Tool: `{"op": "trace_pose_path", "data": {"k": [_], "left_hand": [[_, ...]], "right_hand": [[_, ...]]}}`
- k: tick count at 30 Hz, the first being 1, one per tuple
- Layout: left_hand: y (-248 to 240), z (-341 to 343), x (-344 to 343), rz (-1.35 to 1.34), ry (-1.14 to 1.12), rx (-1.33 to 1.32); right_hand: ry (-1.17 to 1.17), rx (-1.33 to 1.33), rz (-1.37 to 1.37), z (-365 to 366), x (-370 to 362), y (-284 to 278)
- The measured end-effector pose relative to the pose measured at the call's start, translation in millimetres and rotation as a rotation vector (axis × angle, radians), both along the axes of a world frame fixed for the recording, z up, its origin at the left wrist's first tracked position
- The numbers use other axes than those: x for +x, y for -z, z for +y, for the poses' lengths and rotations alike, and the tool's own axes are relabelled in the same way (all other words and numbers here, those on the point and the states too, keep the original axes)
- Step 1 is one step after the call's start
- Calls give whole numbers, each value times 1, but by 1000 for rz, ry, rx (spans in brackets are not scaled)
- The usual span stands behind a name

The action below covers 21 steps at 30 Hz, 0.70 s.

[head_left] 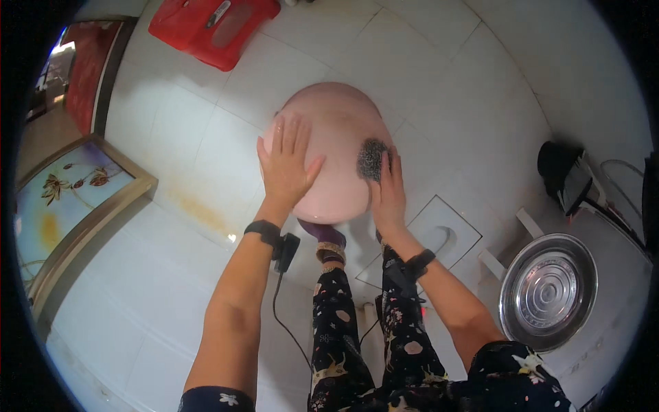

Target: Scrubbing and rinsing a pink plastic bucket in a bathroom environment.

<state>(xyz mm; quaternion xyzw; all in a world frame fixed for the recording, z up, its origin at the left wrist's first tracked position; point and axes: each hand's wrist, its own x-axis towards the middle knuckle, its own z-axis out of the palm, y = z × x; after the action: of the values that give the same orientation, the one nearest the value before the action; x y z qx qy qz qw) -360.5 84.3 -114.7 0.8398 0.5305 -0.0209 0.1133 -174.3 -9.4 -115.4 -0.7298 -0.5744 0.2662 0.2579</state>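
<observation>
Head camera: I had the pink rounded piece (335,168), perhaps a stool, under and between both hands. The left hand (287,168) lay flat on it, fingers spread, gripping nothing. The right hand (390,196), only slightly curled, held a dark scourer (370,161) against it by the near edge. I judged the scouring under way, the scourer not yet put down; how much surface was done, I couldn't tell.

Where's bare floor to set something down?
Free: floor between the pink piece and framed panel, though stained; also between the pink piece and black item rightward. Crowded: the pink piece's top, with left hand, right hand, scourer; legs nearside.
</observation>
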Motion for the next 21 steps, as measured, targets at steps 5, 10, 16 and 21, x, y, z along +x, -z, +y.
{"op": "trace_pose_path", "data": {"k": [5,10,16,21], "left_hand": [[4,3,-10,68,-100,35],[21,33,-15,47,-482,213],[18,38,-26,83,-532,217],[19,38,-28,89,-523,239]], "right_hand": [[-77,46,52,78,3,5],[-299,86,64,185,-10,1],[-87,136,-149,87,-49,14],[-120,27,16,21,-77,14]]}}
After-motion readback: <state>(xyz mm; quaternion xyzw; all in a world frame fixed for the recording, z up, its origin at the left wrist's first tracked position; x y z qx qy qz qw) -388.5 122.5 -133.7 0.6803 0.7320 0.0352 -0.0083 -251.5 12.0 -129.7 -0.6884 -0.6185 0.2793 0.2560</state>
